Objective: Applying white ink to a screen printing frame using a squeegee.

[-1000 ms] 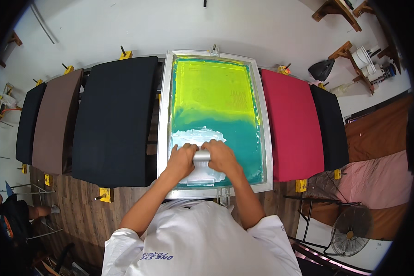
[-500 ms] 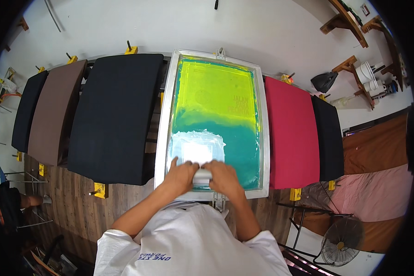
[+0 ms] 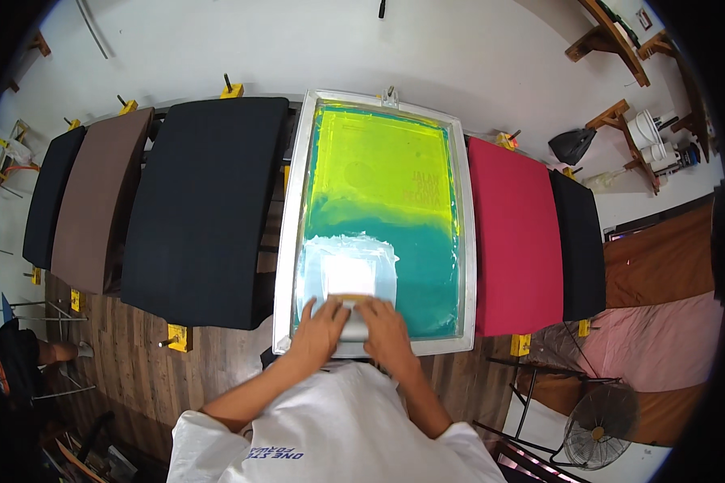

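A silk-screen frame (image 3: 466,241) with a silvery metal rim lies in front of me. Its mesh is lime green (image 3: 379,153) at the far part and teal (image 3: 427,274) nearer me. A pale patch with white ink (image 3: 350,272) covers the near left of the mesh. Both my hands grip a squeegee (image 3: 354,322) at the near end of this patch. My left hand (image 3: 318,332) closes round its left side, the thumb side towards the middle. My right hand (image 3: 383,326) closes round the right side. The blade edge is partly hidden by my fingers.
Fabric-covered boards stand either side: a large black board (image 3: 205,209), a brown board (image 3: 101,201) and a red board (image 3: 515,233). Yellow clamps (image 3: 180,337) hold their ends. A standing fan (image 3: 600,427) is at the lower right, beside hanging cloth (image 3: 652,338). Part of another person (image 3: 52,351) shows at far left.
My hands and the squeegee have come a little closer to my body along the mesh, leaving more of the white patch visible. The view has shifted slightly.
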{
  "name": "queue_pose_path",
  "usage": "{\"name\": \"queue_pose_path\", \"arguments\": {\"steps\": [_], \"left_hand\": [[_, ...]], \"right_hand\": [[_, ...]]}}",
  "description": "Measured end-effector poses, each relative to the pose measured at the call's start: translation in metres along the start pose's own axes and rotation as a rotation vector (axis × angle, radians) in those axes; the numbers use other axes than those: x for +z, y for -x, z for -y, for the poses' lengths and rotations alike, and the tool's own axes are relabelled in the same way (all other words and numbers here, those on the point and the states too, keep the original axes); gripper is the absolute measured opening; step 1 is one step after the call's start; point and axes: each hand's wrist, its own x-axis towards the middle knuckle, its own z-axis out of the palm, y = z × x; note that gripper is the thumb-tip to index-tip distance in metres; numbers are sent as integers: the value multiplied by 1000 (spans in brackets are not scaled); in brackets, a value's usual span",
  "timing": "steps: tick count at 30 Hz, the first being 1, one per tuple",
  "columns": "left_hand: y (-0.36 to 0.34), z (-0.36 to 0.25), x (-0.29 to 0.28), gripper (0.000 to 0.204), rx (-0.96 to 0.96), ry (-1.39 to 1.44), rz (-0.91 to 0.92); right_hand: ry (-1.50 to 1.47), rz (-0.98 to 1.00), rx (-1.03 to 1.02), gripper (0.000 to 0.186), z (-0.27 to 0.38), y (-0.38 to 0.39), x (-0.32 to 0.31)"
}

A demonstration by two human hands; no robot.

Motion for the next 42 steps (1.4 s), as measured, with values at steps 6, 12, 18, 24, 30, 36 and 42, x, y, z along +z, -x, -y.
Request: {"name": "queue_pose_path", "arguments": {"steps": [6,12,18,24,30,36,42], "left_hand": [[11,-14,-23,50,-9,79,192],[-59,15,-37,44,-23,58,-36],[-50,17,-22,45,-18,48,-40],[18,-7,-4,60,-9,64,48],[1,-9,-25,53,-24,91,108],[-46,6,-28,48,-18,84,-132],[-40,11,-18,49,-53,167,-39]], "right_hand": [[-26,122,51,56,10,20,-10],[74,-43,-27,45,-7,-56,-27],[4,-51,9,53,-16,-52,-9],[-32,21,56,62,11,21,4],[53,54,43,54,13,11,-12],[109,-124,-27,54,1,-42,-20],[60,-85,52,54,-3,-31,4]]}}
